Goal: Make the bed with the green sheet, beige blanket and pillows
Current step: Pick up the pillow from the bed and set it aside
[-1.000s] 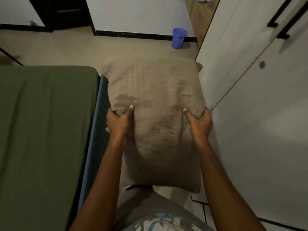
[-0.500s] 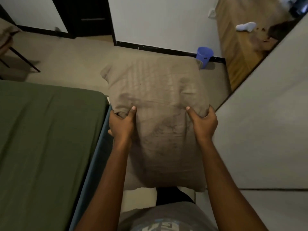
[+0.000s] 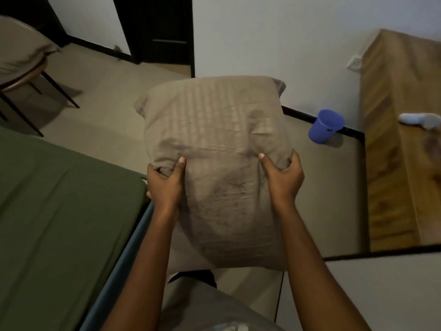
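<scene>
A beige pillow [image 3: 214,144] is held up in front of me, over the floor just right of the bed. My left hand [image 3: 164,185] grips its left edge with the thumb on top. My right hand [image 3: 284,177] grips its right edge the same way. The green sheet [image 3: 59,216] lies spread over the mattress at the left, and a blue bed frame edge [image 3: 124,256] runs beside it. A beige cloth [image 3: 19,44] lies on a chair at the top left.
The chair [image 3: 26,77] with thin dark legs stands beyond the bed. A blue bin [image 3: 325,126] sits on the floor by the wall. A wooden cabinet [image 3: 396,144] stands at the right, a dark doorway [image 3: 164,32] ahead, and a white panel [image 3: 381,295] at the lower right.
The view has swung left and tilted up. The chair has come into sight, the bin has drifted right, and the white wardrobe door has slid out of view. Both hands keep the same hold on the pillow.
</scene>
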